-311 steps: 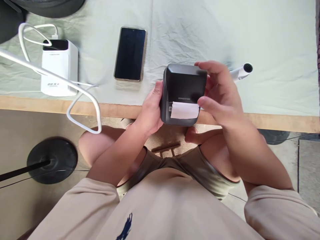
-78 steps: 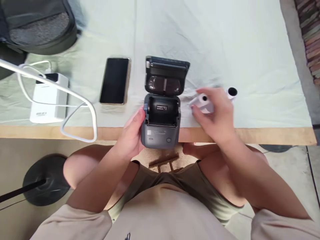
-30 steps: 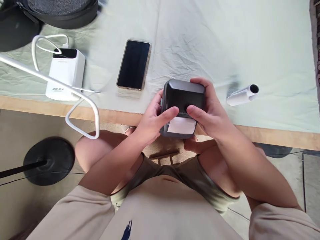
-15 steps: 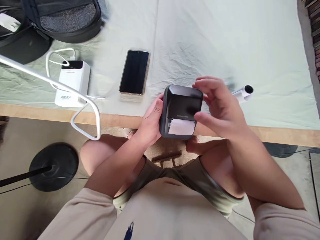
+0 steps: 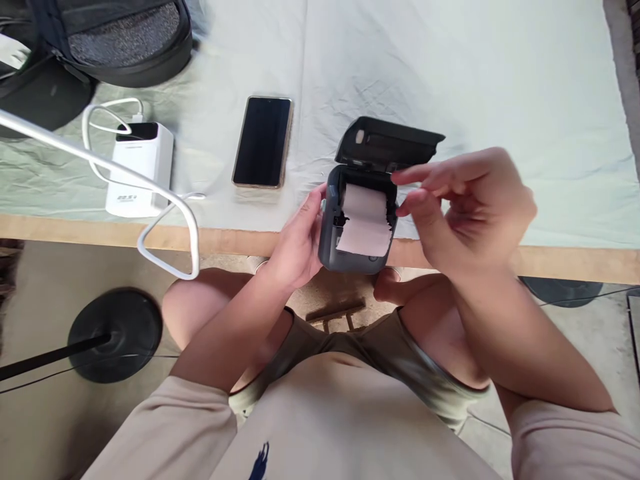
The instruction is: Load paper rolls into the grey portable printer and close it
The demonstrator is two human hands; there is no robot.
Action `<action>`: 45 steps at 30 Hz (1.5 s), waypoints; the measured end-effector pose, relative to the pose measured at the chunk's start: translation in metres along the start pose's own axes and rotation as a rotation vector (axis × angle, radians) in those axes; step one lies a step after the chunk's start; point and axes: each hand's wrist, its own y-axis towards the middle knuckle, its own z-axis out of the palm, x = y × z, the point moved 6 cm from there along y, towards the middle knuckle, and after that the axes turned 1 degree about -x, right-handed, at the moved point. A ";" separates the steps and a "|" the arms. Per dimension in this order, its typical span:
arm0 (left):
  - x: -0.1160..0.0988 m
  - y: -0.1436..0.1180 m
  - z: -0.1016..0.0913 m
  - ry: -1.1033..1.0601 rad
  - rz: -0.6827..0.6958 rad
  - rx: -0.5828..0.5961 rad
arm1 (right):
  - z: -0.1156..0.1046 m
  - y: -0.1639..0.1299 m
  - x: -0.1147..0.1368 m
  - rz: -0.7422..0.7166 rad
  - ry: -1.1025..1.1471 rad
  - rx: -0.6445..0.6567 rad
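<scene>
My left hand [image 5: 303,243] grips the left side of a dark portable label printer [image 5: 327,243] just over the table's front edge. The printer's black lid [image 5: 395,143] stands raised at its far side. Inside sits a white paper roll [image 5: 365,203], its loose end hanging over the front. At the printer's right side is my right hand [image 5: 465,207], thumb and forefinger apart and close to the opening beneath the lid. Nothing shows between those fingers; the other fingers are curled.
A phone [image 5: 263,141] lies on the cloth-covered table [image 5: 450,73]. Further left are a white power bank [image 5: 140,173] with a white cable [image 5: 170,193] looping past the edge, and an open black case [image 5: 130,40]. A round black stand base [image 5: 120,333] rests on the floor.
The printer's lid has swung up, exposing the paper roll. My right hand has shifted slightly right and its fingers have moved off the lid. My left hand keeps its hold.
</scene>
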 end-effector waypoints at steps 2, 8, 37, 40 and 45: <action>-0.001 -0.002 0.002 0.006 0.008 0.077 | 0.004 0.003 0.002 -0.054 -0.104 0.138; 0.001 -0.004 -0.006 0.090 0.031 0.142 | 0.009 0.009 0.003 0.053 -0.404 0.409; -0.002 0.001 -0.004 -0.052 0.025 -0.022 | -0.035 -0.033 -0.077 0.491 0.217 0.140; -0.002 0.002 -0.007 -0.006 0.024 -0.046 | -0.034 -0.043 -0.074 0.351 -0.020 0.197; -0.002 0.004 -0.011 0.050 0.024 -0.067 | -0.033 -0.046 -0.069 0.356 -0.254 0.334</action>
